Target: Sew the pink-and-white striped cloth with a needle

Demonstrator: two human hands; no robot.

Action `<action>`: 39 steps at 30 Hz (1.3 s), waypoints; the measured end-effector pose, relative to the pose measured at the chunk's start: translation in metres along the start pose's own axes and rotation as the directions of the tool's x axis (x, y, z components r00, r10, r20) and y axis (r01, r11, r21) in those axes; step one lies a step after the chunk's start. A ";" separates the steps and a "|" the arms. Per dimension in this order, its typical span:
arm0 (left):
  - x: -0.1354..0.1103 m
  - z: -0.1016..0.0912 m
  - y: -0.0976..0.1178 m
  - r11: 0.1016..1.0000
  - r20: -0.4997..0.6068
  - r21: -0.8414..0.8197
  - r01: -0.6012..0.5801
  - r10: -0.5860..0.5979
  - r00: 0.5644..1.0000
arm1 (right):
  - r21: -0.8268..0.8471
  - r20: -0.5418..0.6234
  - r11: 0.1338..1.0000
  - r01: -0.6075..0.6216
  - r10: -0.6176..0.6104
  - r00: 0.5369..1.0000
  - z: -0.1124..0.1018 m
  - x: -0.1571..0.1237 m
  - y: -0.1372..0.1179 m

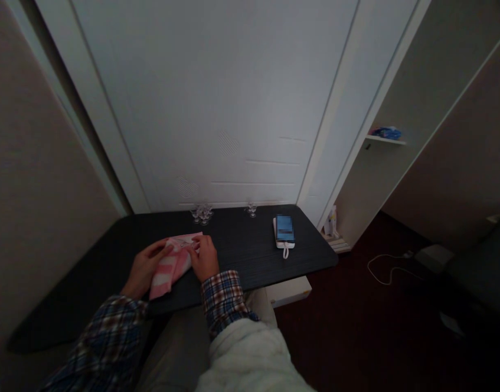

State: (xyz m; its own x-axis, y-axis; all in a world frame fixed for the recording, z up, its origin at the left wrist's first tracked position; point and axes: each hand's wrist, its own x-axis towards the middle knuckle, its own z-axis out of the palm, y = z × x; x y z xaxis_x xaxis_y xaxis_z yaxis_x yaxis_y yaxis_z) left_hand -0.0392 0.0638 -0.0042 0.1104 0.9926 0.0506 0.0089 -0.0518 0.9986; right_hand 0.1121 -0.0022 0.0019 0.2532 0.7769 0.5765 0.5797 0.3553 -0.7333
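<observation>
A folded pink-and-white striped cloth is held just above the near left part of the dark table. My left hand grips its left side, the fingers closed at the upper edge. From the right, my right hand pinches the cloth's upper right part. Something small and shiny seems to lie between the fingertips there, too dim to name. Behind the cloth, a heap of small clear plastic pieces lies at the table's back edge. A smaller group of clear pieces sits to its right.
A phone rests on a white case-like block with a strap loop on the table's right. White door panels rise behind the table. A white box is below the front edge. A white cable lies on the floor.
</observation>
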 end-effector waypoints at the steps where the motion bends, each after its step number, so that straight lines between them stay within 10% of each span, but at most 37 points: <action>1: 0.000 0.000 0.000 1.000 0.001 -0.003 0.005 -0.005 1.000 | 0.003 0.007 1.000 -0.008 0.008 1.000 0.000 0.000 0.000; 39: 0.000 0.001 0.004 0.999 -0.055 0.049 0.018 -0.015 0.998 | -0.010 0.019 0.999 -0.041 0.042 0.999 0.002 -0.001 0.003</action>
State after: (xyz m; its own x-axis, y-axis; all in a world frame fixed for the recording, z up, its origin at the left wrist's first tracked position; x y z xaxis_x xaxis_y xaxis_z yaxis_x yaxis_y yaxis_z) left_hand -0.0383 0.0631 -0.0001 0.0552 0.9978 0.0364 0.0600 -0.0397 0.9974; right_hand 0.1119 -0.0012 -0.0015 0.2619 0.8009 0.5384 0.5766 0.3175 -0.7528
